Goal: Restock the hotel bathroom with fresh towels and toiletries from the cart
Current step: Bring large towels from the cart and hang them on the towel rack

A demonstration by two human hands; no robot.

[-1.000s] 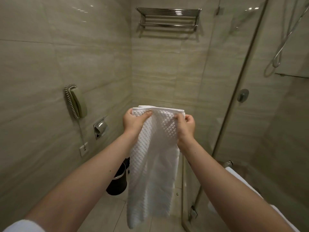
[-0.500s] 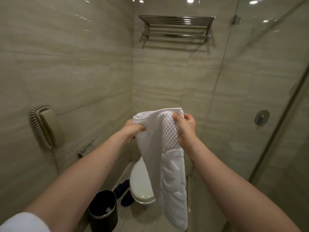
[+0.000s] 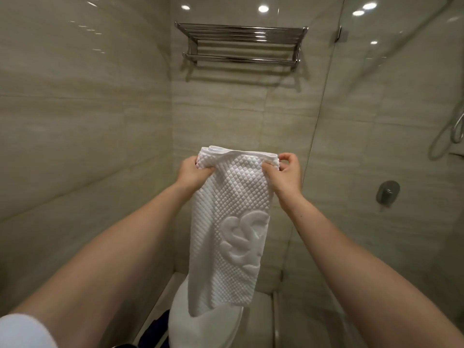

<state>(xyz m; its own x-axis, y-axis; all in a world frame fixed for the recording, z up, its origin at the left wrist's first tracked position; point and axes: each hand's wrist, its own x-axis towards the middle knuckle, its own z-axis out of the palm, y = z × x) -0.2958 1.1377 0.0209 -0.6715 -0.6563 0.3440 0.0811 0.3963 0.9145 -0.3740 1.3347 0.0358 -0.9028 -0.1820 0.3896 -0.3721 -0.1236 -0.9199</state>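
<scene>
Two bare forearms are reaching forward from the near edge, and a white sleeve (image 3: 22, 330) is showing on the left one at the near left corner. Farther out, the left grip (image 3: 192, 173) is pinching the top left corner of a white towel (image 3: 228, 222), bunching the cloth under its thumb. The right grip (image 3: 285, 175) is pinching the top right corner, with its fingers curling over the folded edge.

The towel is hanging in mid-air between the two grips, folded into a long strip. Its top edge is running nearly level, and its waffle weave and raised knot-like emblem are facing the camera. Its lower end is dangling in front of a white toilet (image 3: 200, 327). A dark blue shape (image 3: 155, 330), perhaps slippers, is lying on the floor just left of the toilet.

On the far wall, well above the towel, a chrome towel rack (image 3: 241, 43) is catching the ceiling lights. At the right a glass shower panel (image 3: 376, 121) is standing, with a round valve (image 3: 388, 193) and a looping hose (image 3: 457, 131) showing beyond it.
</scene>
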